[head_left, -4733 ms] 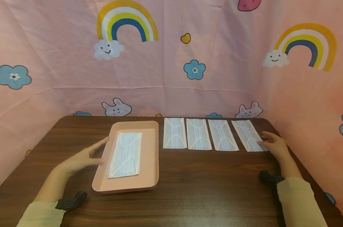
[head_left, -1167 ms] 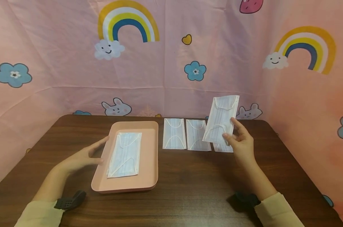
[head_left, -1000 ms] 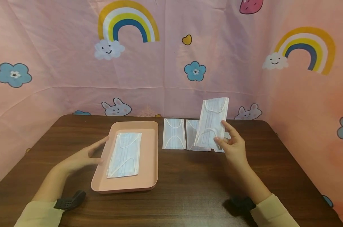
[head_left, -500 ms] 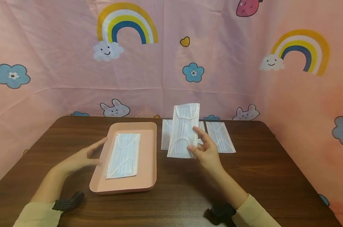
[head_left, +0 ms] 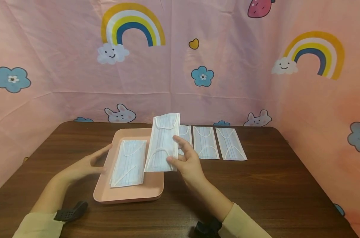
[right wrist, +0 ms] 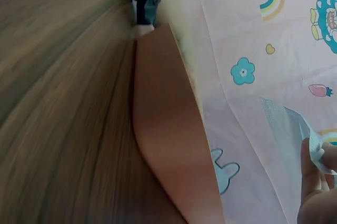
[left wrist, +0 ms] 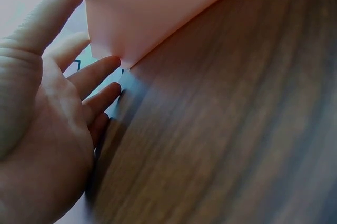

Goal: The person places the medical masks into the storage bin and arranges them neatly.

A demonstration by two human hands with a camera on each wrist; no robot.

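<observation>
Above the right edge of the pink tray [head_left: 129, 196], the right hand [head_left: 187, 162] pinches a white face mask [head_left: 162, 143] by its lower corner, holding it upright in the air. Another mask [head_left: 128, 163] lies flat in the tray. At the tray's left rim, the left hand [head_left: 84, 165] rests with fingers straight and spread. Three more masks [head_left: 215, 142] lie in a row on the brown table [head_left: 272, 185].

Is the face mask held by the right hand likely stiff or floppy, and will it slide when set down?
The face mask stands nearly upright from a pinch by the right hand at its lower edge, so it is probably light and fairly self-supporting. Its thin pleated sheet would likely bend if pushed. Flat on the pink tray, it should stay put.
</observation>
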